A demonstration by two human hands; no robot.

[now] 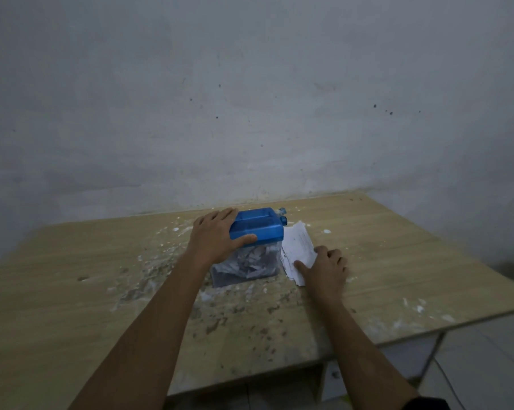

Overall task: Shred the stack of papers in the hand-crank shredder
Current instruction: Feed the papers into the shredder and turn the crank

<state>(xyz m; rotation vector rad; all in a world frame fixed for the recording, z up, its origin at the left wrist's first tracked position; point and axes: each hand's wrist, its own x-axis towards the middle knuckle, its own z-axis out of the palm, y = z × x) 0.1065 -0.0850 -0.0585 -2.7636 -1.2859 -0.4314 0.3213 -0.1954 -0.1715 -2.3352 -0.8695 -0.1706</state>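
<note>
The hand-crank shredder (257, 227) has a blue top and a clear bin (246, 266) holding paper shreds; it stands mid-table. A small blue crank knob (283, 218) sticks out at its far right. My left hand (215, 236) grips the left side of the blue top, thumb along its front edge. A stack of white printed papers (297, 247) lies flat just right of the shredder. My right hand (326, 269) rests on the stack's near end, thumb pressing the sheets, the other fingers curled.
The wooden table (397, 261) is speckled with white paint marks and dark spots around the shredder. A bare grey wall (249, 99) rises right behind it. The table's right edge (456, 324) drops to a tiled floor.
</note>
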